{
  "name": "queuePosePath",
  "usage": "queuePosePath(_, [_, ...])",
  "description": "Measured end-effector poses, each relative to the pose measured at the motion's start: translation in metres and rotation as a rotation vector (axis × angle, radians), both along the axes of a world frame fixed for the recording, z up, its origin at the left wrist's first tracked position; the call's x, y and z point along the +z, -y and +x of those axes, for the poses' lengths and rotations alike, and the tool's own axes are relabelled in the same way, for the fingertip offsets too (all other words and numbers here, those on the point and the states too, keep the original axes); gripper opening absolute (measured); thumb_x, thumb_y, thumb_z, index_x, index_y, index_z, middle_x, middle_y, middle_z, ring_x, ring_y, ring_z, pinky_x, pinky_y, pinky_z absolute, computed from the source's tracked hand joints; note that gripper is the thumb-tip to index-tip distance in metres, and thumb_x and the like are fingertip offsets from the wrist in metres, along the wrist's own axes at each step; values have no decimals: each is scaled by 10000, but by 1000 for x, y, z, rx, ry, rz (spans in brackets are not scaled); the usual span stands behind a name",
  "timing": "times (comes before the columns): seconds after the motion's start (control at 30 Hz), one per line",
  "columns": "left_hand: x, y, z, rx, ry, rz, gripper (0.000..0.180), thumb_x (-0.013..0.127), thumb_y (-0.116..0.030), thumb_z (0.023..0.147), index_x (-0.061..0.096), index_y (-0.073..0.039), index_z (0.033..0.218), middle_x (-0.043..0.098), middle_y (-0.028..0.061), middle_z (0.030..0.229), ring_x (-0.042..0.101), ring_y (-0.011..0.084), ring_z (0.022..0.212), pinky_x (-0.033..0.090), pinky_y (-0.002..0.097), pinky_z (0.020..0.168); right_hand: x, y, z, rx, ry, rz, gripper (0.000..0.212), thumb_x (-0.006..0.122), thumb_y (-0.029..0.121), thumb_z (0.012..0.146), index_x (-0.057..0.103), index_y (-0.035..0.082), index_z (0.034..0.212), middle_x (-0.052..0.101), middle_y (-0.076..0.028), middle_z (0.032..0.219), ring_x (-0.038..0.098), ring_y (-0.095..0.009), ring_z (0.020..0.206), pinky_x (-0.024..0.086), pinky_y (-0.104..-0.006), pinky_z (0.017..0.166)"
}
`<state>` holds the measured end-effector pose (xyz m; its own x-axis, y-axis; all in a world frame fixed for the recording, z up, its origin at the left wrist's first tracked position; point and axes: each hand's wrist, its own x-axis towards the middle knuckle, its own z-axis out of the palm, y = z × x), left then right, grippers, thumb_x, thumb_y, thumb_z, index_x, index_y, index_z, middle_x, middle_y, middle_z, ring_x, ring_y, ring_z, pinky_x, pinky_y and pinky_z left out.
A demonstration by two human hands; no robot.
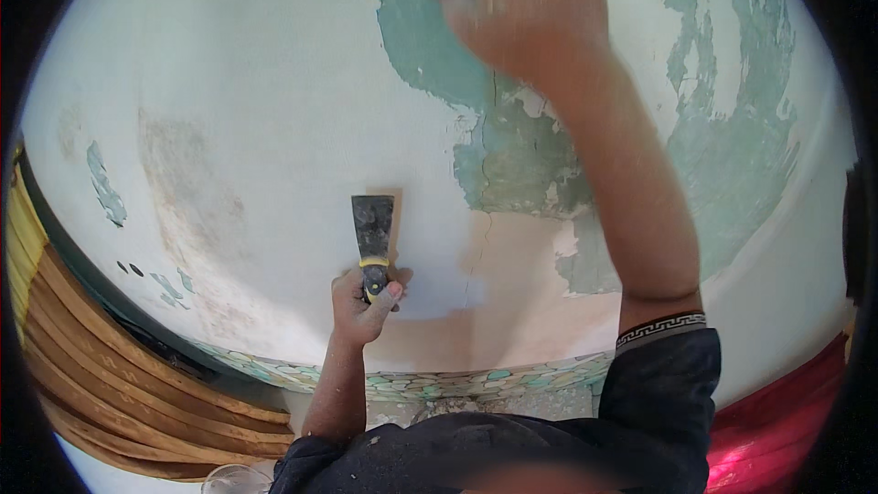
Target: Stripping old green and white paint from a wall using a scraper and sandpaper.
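My left hand [363, 313] grips a putty knife [372, 229] by its black and yellow handle. Its wide, dark blade is smeared with whitish residue and points up, casting a shadow on the wall [283, 64]. High up, my right hand [526, 5] is against or close to the same wall, over a green patch [421, 37]. Motion blurs this hand and the top edge cuts it off. Its fingers look curled, but what they hold is hidden. White coating on the wall breaks off in ragged edges around green and bare areas.
Patchy green paint [732, 165] spreads over the right side of the wall. A band of stone-pattern trim [512, 382] runs along the wall's lower part. Brown-gold draped cloth [119, 366] hangs at lower left, and red cloth [786, 421] at lower right. A clear round container [236, 479] sits at the bottom left.
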<state>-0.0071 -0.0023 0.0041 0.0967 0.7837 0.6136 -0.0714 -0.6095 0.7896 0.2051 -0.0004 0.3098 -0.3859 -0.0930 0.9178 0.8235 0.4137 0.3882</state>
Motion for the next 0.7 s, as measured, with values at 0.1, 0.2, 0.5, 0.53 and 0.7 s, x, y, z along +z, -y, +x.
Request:
queuePosePath(0.1, [4,2,7,-2,-4,6,234,696,-199,879,614,18,852,647,80,695,609,122,561,511,260,505,50,-10,9,8,0,168,498,542,101,847,536,-41,1324,480,-256,1411,356,-405,1390,231,-471,1177])
queuePosePath(0.2, [2,-1,2,-49,16,-64,218,695,-186,879,617,17,862,648,81,704,608,120,566,513,261,510,49,-16,6,-73,-1,300,481,552,110,859,543,-43,1315,500,-264,1386,377,-417,1373,262,-495,1161])
queuePosePath(0.5, [3,0,-3,-20,21,-79,176,679,-146,878,610,15,872,640,77,699,603,122,564,515,262,516,-75,-3,0,-31,-8,-63,610,637,130,737,554,97,1340,483,-82,1444,391,-281,1376,223,-494,1159])
queuePosePath(0.53, [2,0,-5,-34,37,-74,167,676,-139,878,609,14,869,638,77,698,602,121,561,514,263,510,-63,-5,4,-27,21,-48,562,618,139,778,564,96,1336,484,-86,1447,404,-295,1370,244,-494,1148])
queuePosePath(0.7, [2,-1,-1,16,7,-50,143,661,-117,879,604,13,857,633,81,695,599,124,554,505,265,491,55,-16,17,-119,92,250,498,543,173,915,488,-38,1362,490,-233,1408,397,-373,1371,267,-457,1168])
